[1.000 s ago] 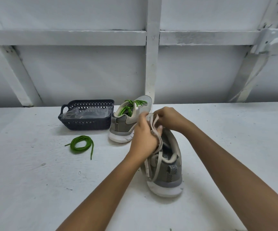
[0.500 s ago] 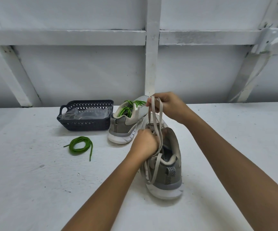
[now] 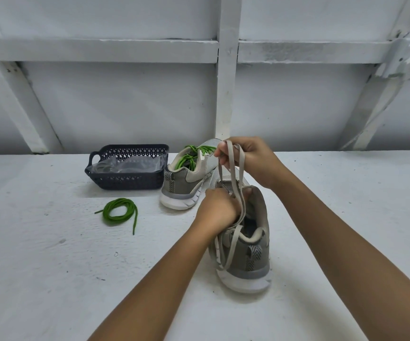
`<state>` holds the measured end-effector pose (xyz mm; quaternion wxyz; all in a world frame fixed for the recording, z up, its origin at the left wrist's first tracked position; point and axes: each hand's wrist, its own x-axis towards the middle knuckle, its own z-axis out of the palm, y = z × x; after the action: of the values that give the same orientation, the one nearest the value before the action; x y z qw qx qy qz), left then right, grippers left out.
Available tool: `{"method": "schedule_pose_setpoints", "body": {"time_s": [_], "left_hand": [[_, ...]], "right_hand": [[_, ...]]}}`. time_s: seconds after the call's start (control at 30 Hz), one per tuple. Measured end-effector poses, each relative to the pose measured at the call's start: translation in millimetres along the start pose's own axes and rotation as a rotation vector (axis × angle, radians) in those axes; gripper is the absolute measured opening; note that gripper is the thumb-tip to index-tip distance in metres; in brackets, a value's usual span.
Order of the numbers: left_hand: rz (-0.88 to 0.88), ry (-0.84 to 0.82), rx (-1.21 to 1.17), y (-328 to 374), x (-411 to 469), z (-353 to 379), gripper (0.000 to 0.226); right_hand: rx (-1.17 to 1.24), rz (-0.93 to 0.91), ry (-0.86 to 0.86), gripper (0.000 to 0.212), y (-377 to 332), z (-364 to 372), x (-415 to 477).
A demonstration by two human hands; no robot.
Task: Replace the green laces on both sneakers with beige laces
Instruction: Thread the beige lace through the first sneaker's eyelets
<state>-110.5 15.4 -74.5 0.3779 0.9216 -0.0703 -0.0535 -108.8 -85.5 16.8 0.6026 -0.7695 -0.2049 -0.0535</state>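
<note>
Head view, grey sneaker [image 3: 248, 257], flat beige lace [image 3: 243, 166]

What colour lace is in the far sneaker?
Green; the lace shows best in the head view.

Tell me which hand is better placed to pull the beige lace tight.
Probably the right hand: it pinches the beige lace above the near sneaker, while the left hand grips that sneaker.

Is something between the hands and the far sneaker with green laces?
Nothing visible does. The far grey sneaker with green laces stands just behind the right hand, which pinches the flat beige lace; the left hand holds the near grey sneaker.
</note>
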Motion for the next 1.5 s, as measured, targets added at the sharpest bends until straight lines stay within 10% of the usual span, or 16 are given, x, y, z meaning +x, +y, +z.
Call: {"method": "schedule_pose_setpoints", "body": {"time_s": [0.5,0.63,1.03,1.3,1.5], "left_hand": [[-0.077,-0.142,-0.433,10,-11,-75,0.033],[0.130,0.175,-0.134,21,13,-91,0.021],[0.315,-0.277,0.491,36,64,-50,0.009],[-0.030,-0.322,-0.127,30,80,-60,0.016],[-0.052,-0.308,-0.055,35,80,-53,0.019]], "right_hand": [[-0.146,0.130,0.120,0.025,9,-3,-28],[-0.571,0.019,0.099,0.020,13,8,-48],[-1.017,0.016,0.087,0.023,14,22,-53],[-0.983,0.064,0.108,0.018,15,22,-54],[-0.687,0.013,0.171,0.020,19,22,-58]]}}
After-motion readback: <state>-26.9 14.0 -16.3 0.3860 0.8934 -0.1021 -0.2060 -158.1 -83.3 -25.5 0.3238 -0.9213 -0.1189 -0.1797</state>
